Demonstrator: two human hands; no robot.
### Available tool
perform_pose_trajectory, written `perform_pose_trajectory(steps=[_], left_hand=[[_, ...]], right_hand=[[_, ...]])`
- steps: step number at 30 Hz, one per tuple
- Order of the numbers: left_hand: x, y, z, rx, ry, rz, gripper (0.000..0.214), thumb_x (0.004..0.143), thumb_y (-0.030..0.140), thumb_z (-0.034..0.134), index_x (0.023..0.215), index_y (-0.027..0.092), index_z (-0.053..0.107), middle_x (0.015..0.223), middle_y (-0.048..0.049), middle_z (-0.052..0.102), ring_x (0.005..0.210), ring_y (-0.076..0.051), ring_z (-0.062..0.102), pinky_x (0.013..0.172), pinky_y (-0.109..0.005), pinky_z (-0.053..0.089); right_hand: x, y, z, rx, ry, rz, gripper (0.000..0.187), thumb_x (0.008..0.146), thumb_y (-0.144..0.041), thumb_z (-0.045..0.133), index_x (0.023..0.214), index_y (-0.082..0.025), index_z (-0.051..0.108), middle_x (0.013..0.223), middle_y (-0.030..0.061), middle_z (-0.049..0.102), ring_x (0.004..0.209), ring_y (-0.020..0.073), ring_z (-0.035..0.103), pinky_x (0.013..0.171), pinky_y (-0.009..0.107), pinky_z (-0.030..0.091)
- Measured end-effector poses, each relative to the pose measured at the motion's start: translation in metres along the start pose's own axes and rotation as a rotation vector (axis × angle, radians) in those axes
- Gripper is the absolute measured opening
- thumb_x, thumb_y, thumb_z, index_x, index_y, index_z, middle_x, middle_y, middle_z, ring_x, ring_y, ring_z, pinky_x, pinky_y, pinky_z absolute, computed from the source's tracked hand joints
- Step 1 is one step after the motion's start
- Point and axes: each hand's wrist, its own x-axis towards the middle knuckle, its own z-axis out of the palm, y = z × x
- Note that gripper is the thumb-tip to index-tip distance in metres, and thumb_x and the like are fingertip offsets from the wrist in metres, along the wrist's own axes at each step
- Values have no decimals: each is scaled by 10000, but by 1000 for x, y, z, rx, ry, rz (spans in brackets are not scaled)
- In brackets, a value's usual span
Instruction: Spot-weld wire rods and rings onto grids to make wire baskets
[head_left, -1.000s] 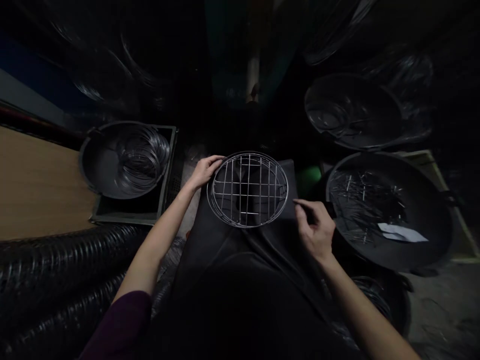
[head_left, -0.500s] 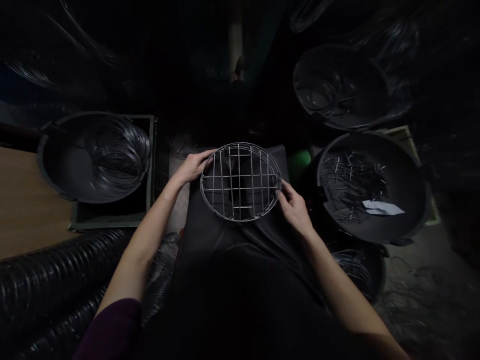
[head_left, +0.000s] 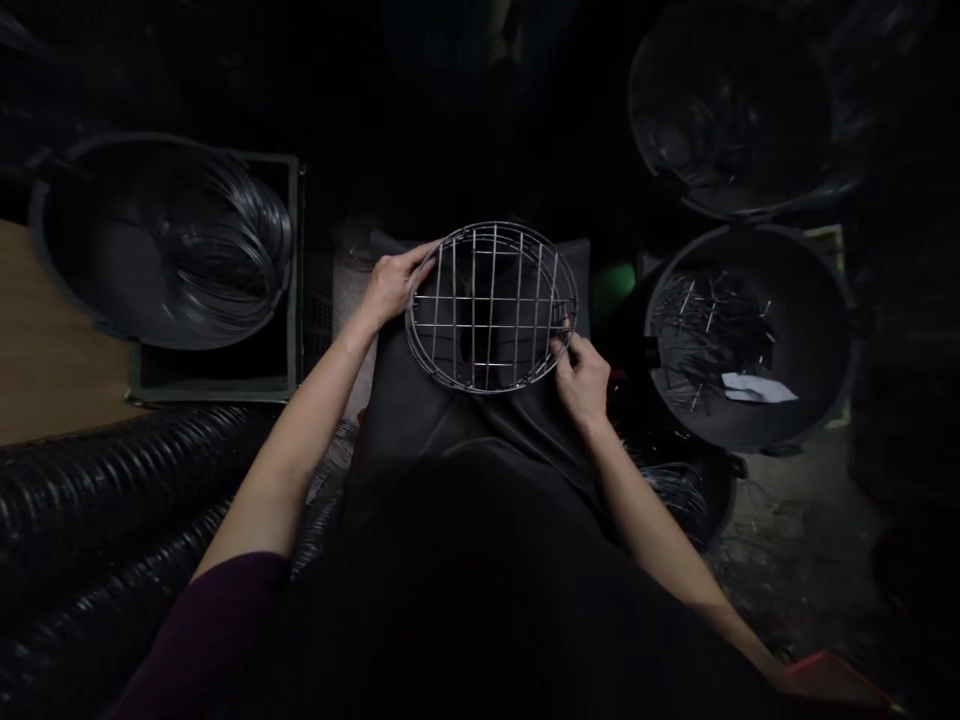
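A round wire rack (head_left: 493,299) with a grid of crossing metal rods is held up over a dark apron (head_left: 480,420) that covers the lap. My left hand (head_left: 392,284) grips its rim at the left, the fingers partly hidden behind the wire. On the opposite side, my right hand (head_left: 581,380) closes on the lower right of the rim, thumb and fingertips at the edge. The rack is tilted slightly, and its rim shows more than one wire ring.
To the left, a black tub (head_left: 112,250) of coiled wire (head_left: 232,260) rests on a green crate (head_left: 217,390). Stacked wire rings (head_left: 135,480) lie below it. At right, another tub (head_left: 810,330) holds short metal rods (head_left: 705,310) and a white paper piece (head_left: 759,388).
The camera view has shifted, and the rack now appears higher in the picture. My right hand's fingers have moved inward over the rim. Both hands still hold the rack.
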Motion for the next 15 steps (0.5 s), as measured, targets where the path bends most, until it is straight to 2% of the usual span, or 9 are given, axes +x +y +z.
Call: perform_pose_trajectory(steps=[2, 4, 7, 10, 12, 15], left_hand=[[-3, 0, 3, -13, 19, 12, 353, 936, 424, 545, 1219, 254, 667, 1210, -37, 692, 1139, -243, 654, 1023, -366, 498], [-7, -1, 6, -27, 32, 43, 361, 936, 457, 538, 1217, 273, 668, 1215, -28, 690, 1129, -252, 659, 1007, -380, 508], [-9, -7, 9, -32, 46, 86, 394, 928, 502, 537, 1224, 274, 661, 1214, -29, 690, 1138, -267, 651, 994, -416, 508], [-8, -13, 9, -20, 50, 86, 409, 921, 527, 539, 1229, 285, 656, 1197, -25, 699, 1140, -268, 650, 985, -415, 507], [-7, -16, 10, -19, 45, 70, 409, 918, 530, 543, 1228, 287, 654, 1202, -17, 697, 1147, -267, 645, 990, -418, 502], [-7, -18, 13, -21, 46, 69, 426, 939, 516, 518, 1250, 248, 632, 1244, -21, 674, 1183, -252, 622, 1027, -420, 473]], right_hand=[[-11, 0, 3, -33, 112, 2, 498, 900, -500, 430, 1140, -153, 694, 908, 110, 686, 816, 215, 635, 822, 387, 523], [-25, 0, 2, -39, 155, -25, 493, 896, -509, 453, 1145, -153, 686, 929, 110, 679, 846, 217, 635, 851, 393, 515], [-43, -1, -5, -25, 15, -108, 585, 874, -520, 496, 1324, -152, 564, 1159, 146, 635, 1062, 257, 606, 979, 444, 465], [-51, -4, -6, -90, -171, -116, 888, 761, -610, 611, 1479, -156, 352, 1316, 182, 531, 1220, 336, 497, 1029, 547, 403], [-53, -7, 1, -150, -184, -54, 1038, 694, -666, 654, 1509, -159, 259, 1337, 203, 488, 1245, 383, 443, 1019, 609, 371], [-53, -11, 17, -218, -126, 42, 1078, 698, -693, 636, 1510, -135, 200, 1360, 243, 425, 1259, 426, 390, 1004, 662, 331]])
